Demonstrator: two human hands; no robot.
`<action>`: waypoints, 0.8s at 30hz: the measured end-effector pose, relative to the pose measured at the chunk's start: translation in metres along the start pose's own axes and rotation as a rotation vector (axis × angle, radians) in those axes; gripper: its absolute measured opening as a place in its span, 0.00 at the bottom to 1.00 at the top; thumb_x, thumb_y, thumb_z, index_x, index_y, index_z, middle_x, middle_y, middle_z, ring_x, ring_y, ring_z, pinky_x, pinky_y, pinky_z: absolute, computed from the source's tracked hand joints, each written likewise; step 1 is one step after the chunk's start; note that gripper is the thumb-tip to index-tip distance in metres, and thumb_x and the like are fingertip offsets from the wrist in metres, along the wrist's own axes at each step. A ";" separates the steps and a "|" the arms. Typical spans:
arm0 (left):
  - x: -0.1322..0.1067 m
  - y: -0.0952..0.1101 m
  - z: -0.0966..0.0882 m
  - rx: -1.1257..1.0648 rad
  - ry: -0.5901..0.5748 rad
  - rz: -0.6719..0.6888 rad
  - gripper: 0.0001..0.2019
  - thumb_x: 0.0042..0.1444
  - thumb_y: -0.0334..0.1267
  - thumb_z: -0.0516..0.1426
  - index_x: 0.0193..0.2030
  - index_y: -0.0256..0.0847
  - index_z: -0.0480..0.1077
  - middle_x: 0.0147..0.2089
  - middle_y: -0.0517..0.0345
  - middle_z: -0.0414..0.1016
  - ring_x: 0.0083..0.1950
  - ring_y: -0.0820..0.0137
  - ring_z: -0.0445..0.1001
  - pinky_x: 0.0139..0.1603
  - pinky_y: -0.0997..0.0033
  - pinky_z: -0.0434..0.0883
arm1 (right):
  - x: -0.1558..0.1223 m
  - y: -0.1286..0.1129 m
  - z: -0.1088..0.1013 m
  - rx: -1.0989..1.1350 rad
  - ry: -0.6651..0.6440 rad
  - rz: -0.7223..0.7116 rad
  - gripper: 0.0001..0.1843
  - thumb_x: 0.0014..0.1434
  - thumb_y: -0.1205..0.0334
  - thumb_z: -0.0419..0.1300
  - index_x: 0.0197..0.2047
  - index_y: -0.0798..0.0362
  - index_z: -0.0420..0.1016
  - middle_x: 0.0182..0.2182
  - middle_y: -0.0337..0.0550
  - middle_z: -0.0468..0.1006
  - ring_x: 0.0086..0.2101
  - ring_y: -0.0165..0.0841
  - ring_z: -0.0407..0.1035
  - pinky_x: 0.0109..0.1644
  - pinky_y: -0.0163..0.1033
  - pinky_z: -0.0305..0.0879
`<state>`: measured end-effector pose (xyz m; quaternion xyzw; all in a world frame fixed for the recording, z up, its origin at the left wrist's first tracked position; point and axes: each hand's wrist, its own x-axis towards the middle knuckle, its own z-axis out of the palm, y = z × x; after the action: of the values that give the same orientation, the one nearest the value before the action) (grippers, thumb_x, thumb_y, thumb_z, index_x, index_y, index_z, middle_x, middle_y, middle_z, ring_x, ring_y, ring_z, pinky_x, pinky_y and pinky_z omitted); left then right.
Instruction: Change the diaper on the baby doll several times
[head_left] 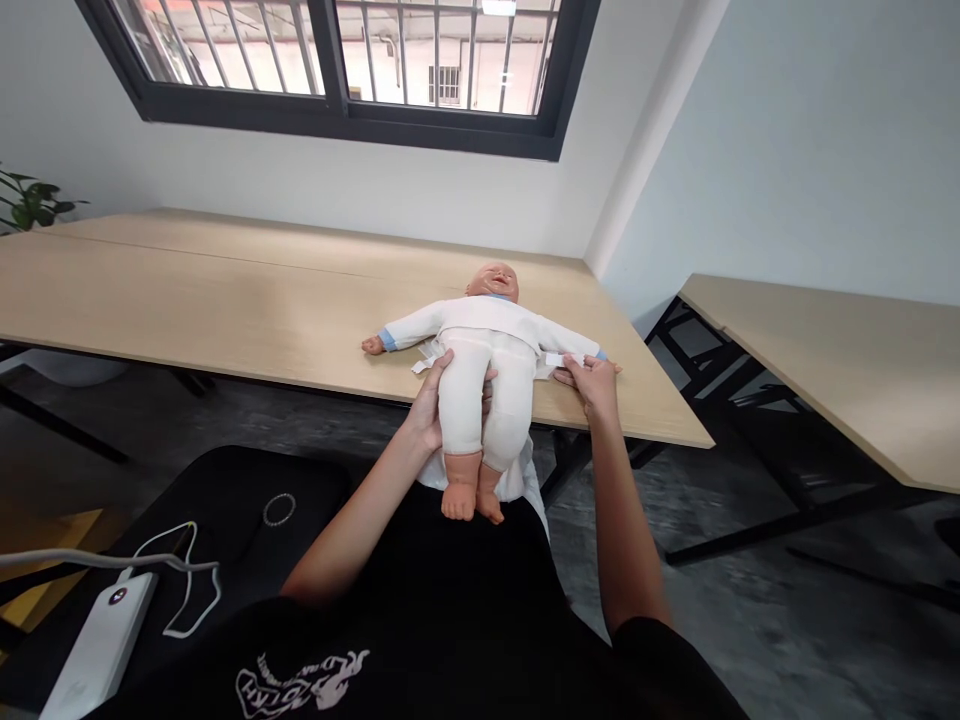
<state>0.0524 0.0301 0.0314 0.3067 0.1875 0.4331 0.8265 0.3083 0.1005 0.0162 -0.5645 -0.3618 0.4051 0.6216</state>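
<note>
A baby doll [487, 340] in a white top with blue cuffs lies on its back at the near edge of a long wooden table [225, 300], its legs hanging over the edge toward me. My left hand [433, 400] is wrapped around the doll's cloth legs from below, lifting them. My right hand [592, 382] is at the doll's right side, fingers pinched on a small white tab [555, 359] of a white diaper or cloth under the doll. White cloth [517, 480] hangs below the legs.
A second wooden table [840, 360] stands to the right across a gap of grey floor. A white power bank [101, 640] with a cable lies on a black seat at lower left. A plant [30, 200] is at far left.
</note>
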 end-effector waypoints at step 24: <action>-0.055 -0.010 -0.029 0.790 0.639 0.279 0.29 0.41 0.48 0.71 0.48 0.37 0.71 0.48 0.48 0.79 0.50 0.55 0.76 0.48 0.63 0.71 | -0.126 0.005 -0.004 -1.090 -0.085 -1.057 0.33 0.63 0.73 0.52 0.71 0.50 0.59 0.65 0.58 0.59 0.64 0.50 0.58 0.64 0.59 0.64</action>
<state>0.0110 -0.0097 0.0057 0.4695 0.5366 0.5072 0.4842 0.2598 -0.0155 0.0114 -0.5272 -0.7566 -0.1609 0.3517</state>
